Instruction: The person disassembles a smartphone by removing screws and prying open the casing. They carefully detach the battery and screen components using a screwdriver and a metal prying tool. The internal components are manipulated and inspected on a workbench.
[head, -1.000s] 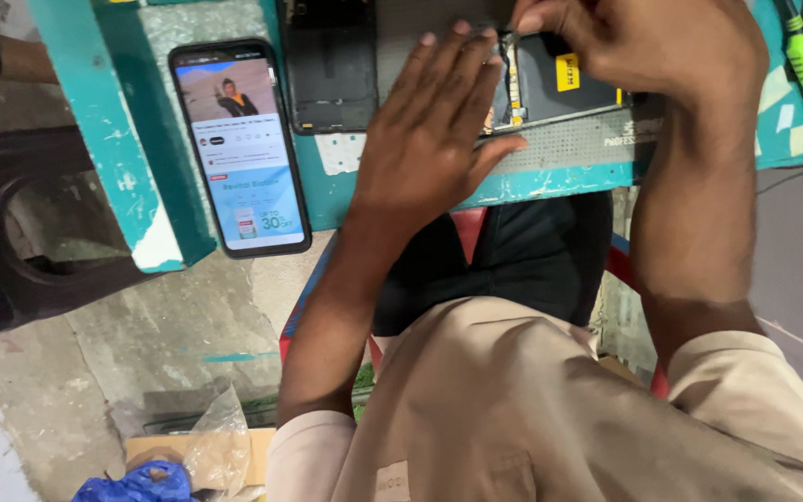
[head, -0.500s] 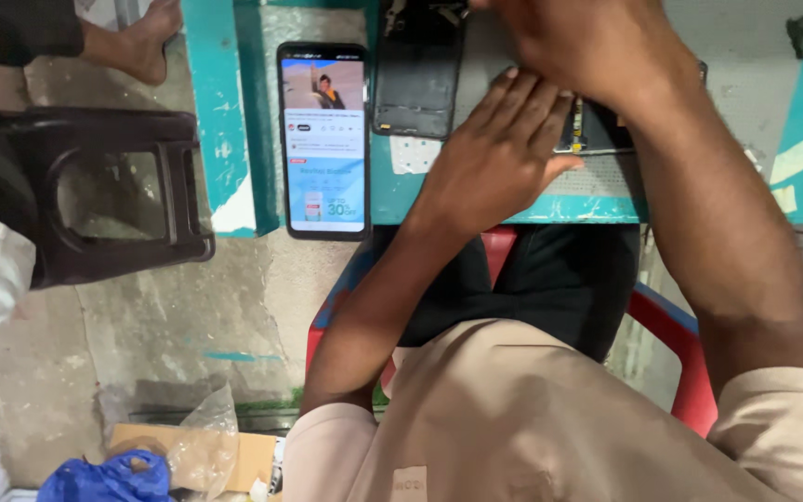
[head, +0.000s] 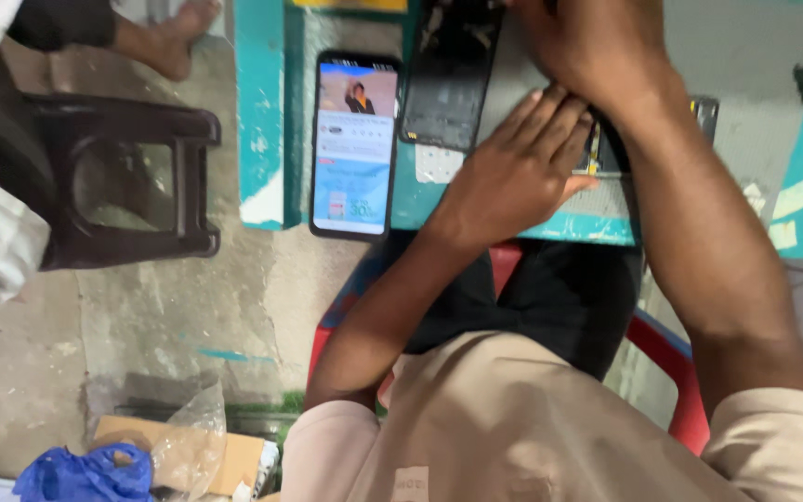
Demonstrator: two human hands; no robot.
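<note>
Both hands work on an opened phone (head: 606, 139) on the counter (head: 262, 139): left hand (head: 513, 172) pressing flat with open fingers, right hand (head: 597, 46) curled above it, grip unclear, so steadying seems needed.

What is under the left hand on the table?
The left hand lies flat on an opened device, beside a dark phone panel. Only the device's edge, with small parts, shows past the fingertips; the rest is covered. The right hand works above it.
</note>
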